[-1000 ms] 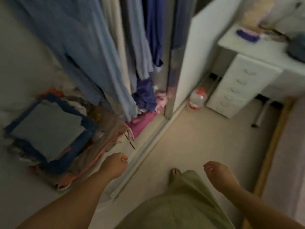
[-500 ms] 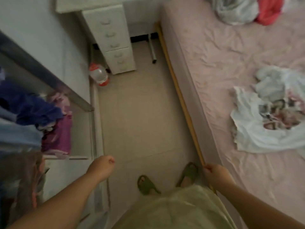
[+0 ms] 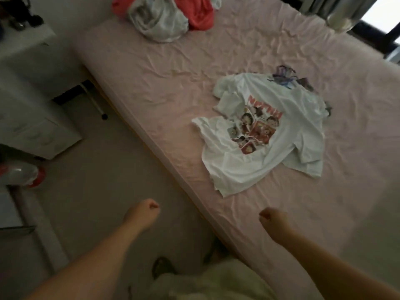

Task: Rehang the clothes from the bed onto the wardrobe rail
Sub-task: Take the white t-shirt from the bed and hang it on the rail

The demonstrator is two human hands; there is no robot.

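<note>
A white T-shirt [image 3: 268, 139] with a red cartoon print lies spread on the pink bed [image 3: 164, 87]. A small purple garment [image 3: 285, 80] pokes out at its far edge. At the head of the bed sit a crumpled grey-white garment [image 3: 158, 20] and a coral-red one [image 3: 199, 15]. My left hand [image 3: 144, 215] is a loose fist over the floor, holding nothing. My right hand [image 3: 273, 221] is also fisted and empty, above the bed's near edge, well short of the T-shirt. The wardrobe is out of sight.
A white drawer unit [image 3: 32, 128] stands at the left under a desk, with a red-and-clear plastic bottle [image 3: 21, 175] on the floor beside it. A beige floor strip [image 3: 104, 180] runs between drawers and bed. A window [image 3: 385, 11] is at top right.
The view has swung from the wardrobe, across the floor, to the bed. Both hands have stayed fisted and empty; the right one is now over the bed's edge.
</note>
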